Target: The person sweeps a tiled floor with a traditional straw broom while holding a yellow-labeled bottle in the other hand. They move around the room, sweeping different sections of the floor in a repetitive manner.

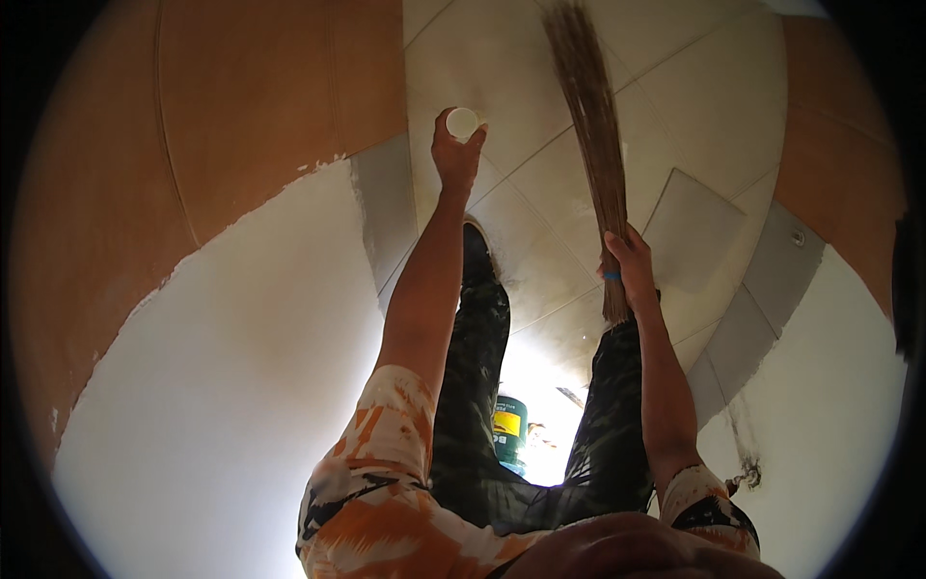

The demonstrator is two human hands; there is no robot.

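Note:
My left hand [455, 154] is stretched forward over the tiled floor and grips a small round white lid or cap [462, 123] between its fingers. My right hand [632, 267] is closed around the bound end of a long brown straw broom [590, 125], whose bristles fan out across the pale floor tiles [540, 116] ahead. My legs in dark patterned trousers [482, 405] stand below both arms, one dark shoe [476, 253] set forward.
White walls [241, 367] with a grey skirting strip [386, 207] close in on both sides, orange-brown panels above them. A darker grey tile [693, 230] lies right of the broom. A green container with a yellow label [509, 431] stands behind my legs.

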